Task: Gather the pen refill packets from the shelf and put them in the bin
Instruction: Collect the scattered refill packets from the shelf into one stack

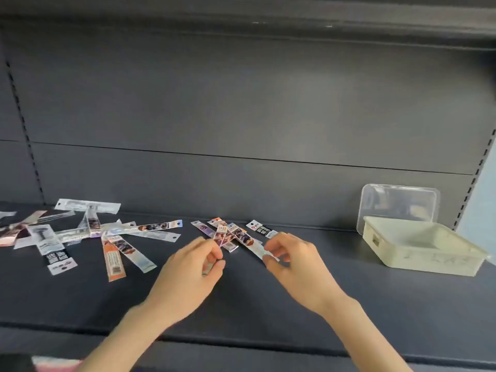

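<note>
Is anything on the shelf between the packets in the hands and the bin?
Nothing visible. The shelf lies bare between the held packets and the bin, whose top is open; its lid leans behind it.

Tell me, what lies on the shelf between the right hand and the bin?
Nothing: in the head view, bare dark shelf separates the right hand from the bin.

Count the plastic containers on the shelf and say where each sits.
1: the cream bin sits at the right end of the shelf, open and apparently empty. Its clear lid leans against the back panel behind it.
</note>
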`<action>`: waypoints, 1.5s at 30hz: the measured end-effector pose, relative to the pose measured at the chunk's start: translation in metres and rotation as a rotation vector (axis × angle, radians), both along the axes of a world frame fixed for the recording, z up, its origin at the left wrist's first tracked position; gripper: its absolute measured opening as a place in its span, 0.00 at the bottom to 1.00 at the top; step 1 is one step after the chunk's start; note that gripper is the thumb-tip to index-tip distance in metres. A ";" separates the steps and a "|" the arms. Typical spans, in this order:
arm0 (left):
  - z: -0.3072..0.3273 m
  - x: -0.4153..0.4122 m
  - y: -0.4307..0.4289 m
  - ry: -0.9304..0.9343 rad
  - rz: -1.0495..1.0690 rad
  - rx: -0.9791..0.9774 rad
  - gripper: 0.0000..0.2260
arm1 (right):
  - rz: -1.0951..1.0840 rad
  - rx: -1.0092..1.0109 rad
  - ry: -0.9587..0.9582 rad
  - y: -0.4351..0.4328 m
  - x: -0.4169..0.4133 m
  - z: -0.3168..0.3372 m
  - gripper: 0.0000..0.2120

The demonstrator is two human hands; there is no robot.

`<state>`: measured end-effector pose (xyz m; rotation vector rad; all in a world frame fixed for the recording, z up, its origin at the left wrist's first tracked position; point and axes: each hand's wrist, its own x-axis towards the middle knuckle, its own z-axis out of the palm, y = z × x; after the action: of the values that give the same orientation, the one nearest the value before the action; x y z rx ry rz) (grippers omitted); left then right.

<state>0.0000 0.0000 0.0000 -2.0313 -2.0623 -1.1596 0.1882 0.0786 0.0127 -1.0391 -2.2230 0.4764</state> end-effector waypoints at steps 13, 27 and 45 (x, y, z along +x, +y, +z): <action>0.002 -0.072 0.115 0.165 0.016 -0.571 0.19 | -0.164 -0.151 -0.461 0.097 -0.095 -0.012 0.14; 0.006 -0.092 0.110 -0.750 -0.228 -0.314 0.06 | -0.095 -0.525 0.348 0.087 -0.101 -0.003 0.05; -0.023 -0.078 0.116 -0.188 -0.166 -0.143 0.08 | -0.046 -0.758 0.816 0.090 -0.093 0.001 0.17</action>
<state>-0.0776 0.1158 -0.0229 -2.2795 -2.1520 -1.3109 0.0954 0.1685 0.0139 -0.9777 -1.2833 1.4861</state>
